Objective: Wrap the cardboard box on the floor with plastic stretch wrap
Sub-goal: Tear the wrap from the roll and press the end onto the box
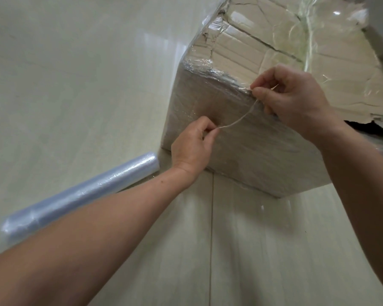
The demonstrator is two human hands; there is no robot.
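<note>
The left hand (192,143), its forearm reaching in from the lower left, pinches one end of a thin twisted strand of wrap (237,123) between thumb and forefinger. The right hand (294,96), back upward, pinches the other end at the top edge of the box (252,155). The strand slants up to the right. The box stands on the floor (53,85), covered in film. The roll of wrap (82,193) lies to its left, with its long axis pointing at the box's bottom corner.
</note>
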